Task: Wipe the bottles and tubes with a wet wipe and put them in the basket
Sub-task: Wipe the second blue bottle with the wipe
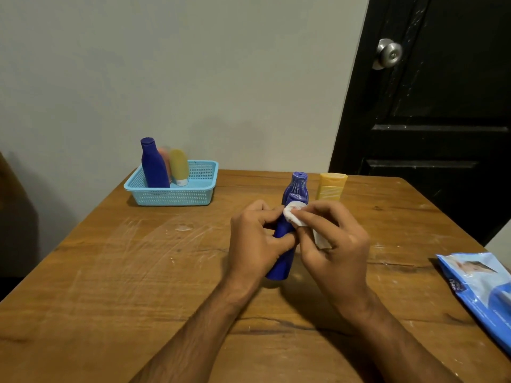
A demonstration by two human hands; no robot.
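Head view — left hand (255,239) grips blue bottle (280,261); right hand (336,244) pinches wipe (297,214) against its cap.

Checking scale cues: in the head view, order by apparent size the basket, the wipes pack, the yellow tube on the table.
1. basket
2. wipes pack, cut off by the frame and nearer the camera, so its rank is unsure
3. yellow tube

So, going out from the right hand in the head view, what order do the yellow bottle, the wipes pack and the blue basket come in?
From the right hand, which holds the white wipe:
1. Yellow bottle, standing just behind the hand.
2. Wipes pack, off to the right at the table's edge.
3. Blue basket, far left at the back, near the wall.
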